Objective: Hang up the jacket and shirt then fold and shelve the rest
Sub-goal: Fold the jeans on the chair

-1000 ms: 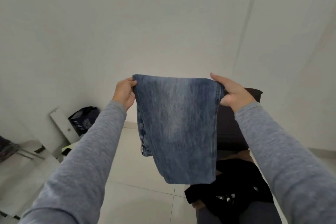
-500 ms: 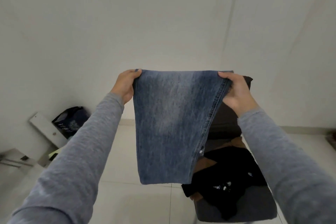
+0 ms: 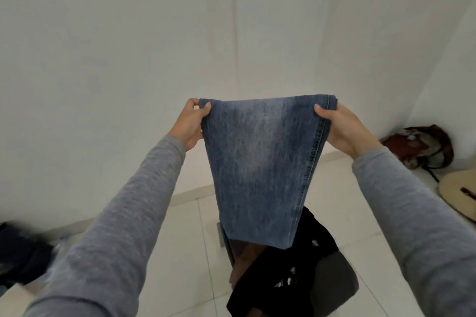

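jeans (image 3: 260, 162) — left hand (image 3: 189, 125) at 9, right hand (image 3: 340, 127) at 3, both pinching the fold — keep the top edge level and taut.

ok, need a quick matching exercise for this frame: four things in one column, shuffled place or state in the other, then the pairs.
Things:
1. jeans
2. black garment
3. guitar
4. bag

Places or states:
A. in the corner by the right wall, on the floor
B. held up in the air by the left hand and the right hand
C. cut off by the right edge of the view, pale body
D. heaped on the seat below the hands

Pairs: 1-B, 2-D, 3-C, 4-A
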The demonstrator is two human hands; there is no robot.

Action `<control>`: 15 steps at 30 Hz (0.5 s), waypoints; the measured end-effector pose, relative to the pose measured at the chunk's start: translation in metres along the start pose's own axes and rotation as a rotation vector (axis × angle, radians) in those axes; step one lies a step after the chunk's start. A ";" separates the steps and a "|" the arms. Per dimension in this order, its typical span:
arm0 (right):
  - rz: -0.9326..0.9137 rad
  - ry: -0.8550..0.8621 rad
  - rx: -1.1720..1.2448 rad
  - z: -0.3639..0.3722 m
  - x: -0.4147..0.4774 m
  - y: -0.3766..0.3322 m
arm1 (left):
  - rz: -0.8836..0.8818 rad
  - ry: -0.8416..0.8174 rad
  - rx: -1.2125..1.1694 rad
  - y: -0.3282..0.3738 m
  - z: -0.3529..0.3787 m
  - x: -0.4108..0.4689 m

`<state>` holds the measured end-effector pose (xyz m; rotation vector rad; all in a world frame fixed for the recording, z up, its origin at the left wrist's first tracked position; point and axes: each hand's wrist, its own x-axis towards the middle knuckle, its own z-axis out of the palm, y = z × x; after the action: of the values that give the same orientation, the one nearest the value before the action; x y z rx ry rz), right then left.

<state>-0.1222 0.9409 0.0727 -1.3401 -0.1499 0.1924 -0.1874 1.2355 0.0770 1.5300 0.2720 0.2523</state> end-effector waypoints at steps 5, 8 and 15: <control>0.002 0.279 -0.168 -0.029 0.015 -0.008 | 0.092 0.063 0.186 -0.008 0.047 0.059; 0.045 0.463 -0.263 -0.039 0.018 -0.009 | 0.079 0.004 0.181 -0.016 0.066 0.083; -0.088 0.868 -0.337 -0.026 0.000 -0.021 | 0.057 -0.200 0.102 -0.011 0.084 0.128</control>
<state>-0.1157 0.9112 0.0871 -1.6367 0.5098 -0.5139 -0.0391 1.1974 0.0655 1.6522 0.0844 0.1305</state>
